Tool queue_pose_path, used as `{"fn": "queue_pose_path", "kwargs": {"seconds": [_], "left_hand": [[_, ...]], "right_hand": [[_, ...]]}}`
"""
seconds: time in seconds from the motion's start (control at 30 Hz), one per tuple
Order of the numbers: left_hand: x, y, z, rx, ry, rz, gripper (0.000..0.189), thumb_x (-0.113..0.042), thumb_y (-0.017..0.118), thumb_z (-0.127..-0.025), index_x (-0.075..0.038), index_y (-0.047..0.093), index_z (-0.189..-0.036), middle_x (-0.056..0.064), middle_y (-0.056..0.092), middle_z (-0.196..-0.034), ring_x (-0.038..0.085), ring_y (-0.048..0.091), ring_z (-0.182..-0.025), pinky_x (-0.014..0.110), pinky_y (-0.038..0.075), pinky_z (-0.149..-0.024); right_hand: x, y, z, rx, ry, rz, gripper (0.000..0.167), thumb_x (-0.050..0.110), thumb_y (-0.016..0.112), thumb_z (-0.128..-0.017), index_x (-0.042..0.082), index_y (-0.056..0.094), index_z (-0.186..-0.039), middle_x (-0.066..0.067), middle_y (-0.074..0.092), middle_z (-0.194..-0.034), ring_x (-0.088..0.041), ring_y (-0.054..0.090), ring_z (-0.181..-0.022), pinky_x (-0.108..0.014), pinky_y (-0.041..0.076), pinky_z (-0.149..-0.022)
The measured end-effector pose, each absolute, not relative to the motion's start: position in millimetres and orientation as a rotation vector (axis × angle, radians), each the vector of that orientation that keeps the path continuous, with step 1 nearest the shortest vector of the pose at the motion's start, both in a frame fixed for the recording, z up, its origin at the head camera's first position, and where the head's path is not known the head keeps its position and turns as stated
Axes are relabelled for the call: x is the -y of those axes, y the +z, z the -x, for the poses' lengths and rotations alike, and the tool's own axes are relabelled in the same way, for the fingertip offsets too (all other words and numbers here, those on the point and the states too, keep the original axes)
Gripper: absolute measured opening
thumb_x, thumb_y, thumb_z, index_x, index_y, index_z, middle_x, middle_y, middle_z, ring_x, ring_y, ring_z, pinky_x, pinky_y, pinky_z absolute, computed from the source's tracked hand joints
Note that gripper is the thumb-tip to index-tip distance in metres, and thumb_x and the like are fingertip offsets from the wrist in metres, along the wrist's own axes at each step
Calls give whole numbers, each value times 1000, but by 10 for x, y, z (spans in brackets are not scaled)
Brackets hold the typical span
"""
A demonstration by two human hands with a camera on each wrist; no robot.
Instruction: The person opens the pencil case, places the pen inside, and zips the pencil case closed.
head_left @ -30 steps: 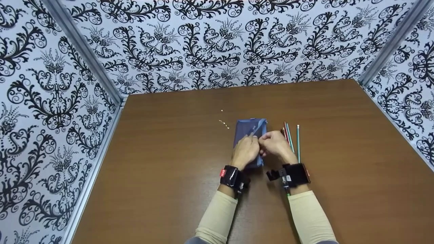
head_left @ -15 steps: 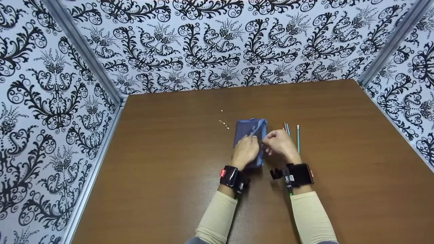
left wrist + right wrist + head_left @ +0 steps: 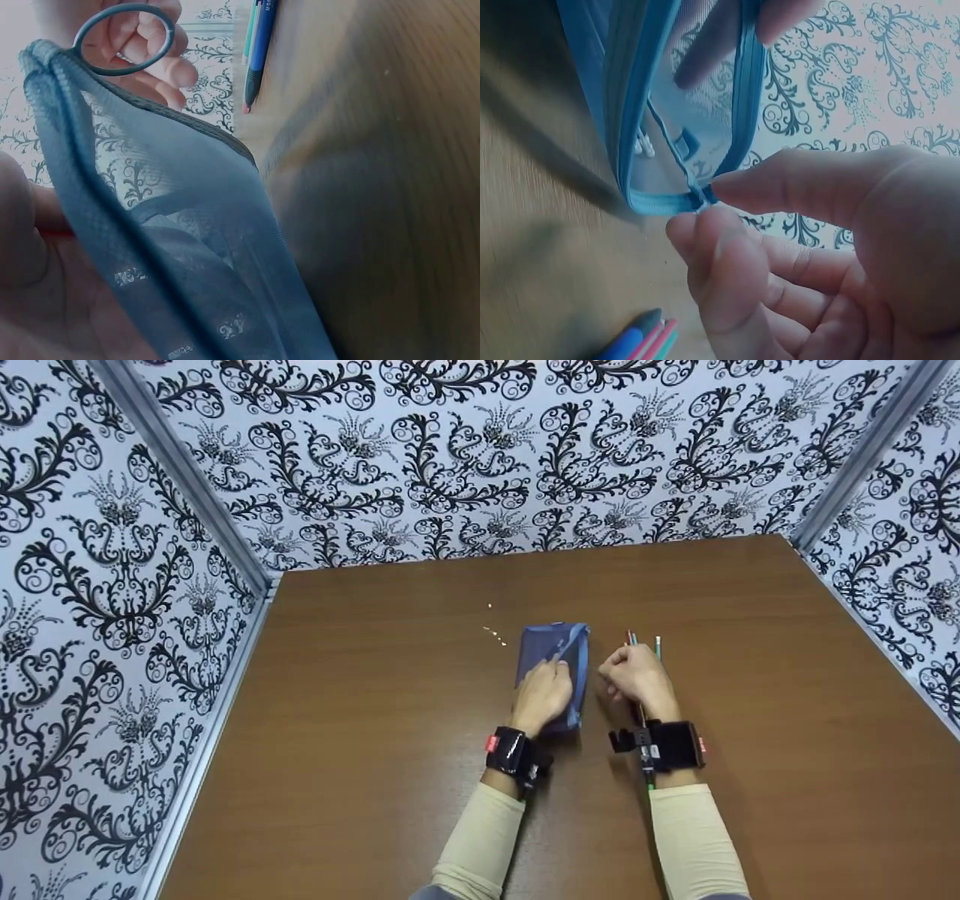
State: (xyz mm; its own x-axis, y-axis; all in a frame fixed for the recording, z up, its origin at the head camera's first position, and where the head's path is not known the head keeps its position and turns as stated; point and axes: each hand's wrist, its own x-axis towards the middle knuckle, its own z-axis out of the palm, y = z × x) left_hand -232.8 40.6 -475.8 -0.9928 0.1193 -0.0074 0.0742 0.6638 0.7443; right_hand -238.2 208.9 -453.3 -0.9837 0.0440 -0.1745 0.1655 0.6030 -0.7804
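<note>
A blue mesh zip pouch [image 3: 536, 641] lies on the table under my left hand [image 3: 544, 694], which grips it by its upper wall. In the right wrist view the pouch's zipped mouth [image 3: 626, 127] gapes, and a finger [image 3: 705, 52] of the left hand shows against the mesh. To the right, in the head view, is my right hand [image 3: 641, 675], its thumb and fingertips drawn together. The right wrist view has these fingertips overlapping the zip's end; I cannot tell whether they pinch anything. An oval loop [image 3: 171, 37] shows at the pouch's corner in the left wrist view.
Several pencils and pens, among them a teal pencil [image 3: 658, 645] and a blue pen [image 3: 261, 45], lie partly beneath the right hand and wrist. Pale crumbs [image 3: 495, 636] are scattered left of the pouch. Patterned walls [image 3: 480, 457] stand behind and beside the wooden table [image 3: 360, 720].
My right hand has moved right, away from the pouch's edge, and now covers more of the pencils. The left hand and the pouch have stayed in place.
</note>
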Motion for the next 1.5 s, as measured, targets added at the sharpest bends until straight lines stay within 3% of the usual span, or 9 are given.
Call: {"fn": "queue_pose_path", "kwargs": {"seconds": [0.33, 0.47, 0.73, 1.17, 1.5], "left_hand": [[-405, -4759, 2318, -2808, 1269, -171, 49, -31, 32, -104, -7, 62, -134, 17, 55, -142, 34, 55, -128, 46, 43, -106], [-405, -4748, 2314, -2811, 1258, -173, 50, -32, 31, -104, -8, 62, -134, 15, 57, -140, 34, 57, -125, 46, 45, -104], [-409, -4745, 2321, -2846, 1201, -163, 47, -31, 33, -105, -7, 68, -124, 13, 65, -126, 35, 63, -115, 48, 50, -95], [-401, -4760, 2328, -2857, 1176, -199, 49, -32, 30, -104, -8, 64, -131, 12, 66, -124, 34, 64, -114, 47, 50, -94], [-403, -4776, 2324, -2853, 1180, -180, 51, -34, 30, -104, -6, 69, -123, 13, 66, -121, 34, 65, -111, 47, 51, -92]], "right_hand": [[-2172, -4515, 2339, -2759, -1283, -311, 12, 7, 63, -90, -3, 69, -85, 0, 61, -59, -11, 60, -47, -22, 48, -44], [-2214, -4502, 2321, -2824, -1237, -307, 14, 8, 64, -89, -1, 67, -79, -5, 64, -62, -12, 60, -47, -24, 48, -46], [-2252, -4502, 2312, -2926, -1000, -344, 19, 19, 67, -88, 6, 66, -75, -14, 66, -90, -28, 61, -83, -40, 50, -71], [-2326, -4456, 2285, -2927, -897, -363, 19, 21, 67, -86, 7, 68, -73, -18, 67, -91, -29, 60, -76, -39, 47, -62], [-2349, -4473, 2285, -2903, -899, -371, 22, 23, 68, -87, 6, 66, -72, -17, 66, -89, -29, 59, -77, -40, 46, -63]]}}
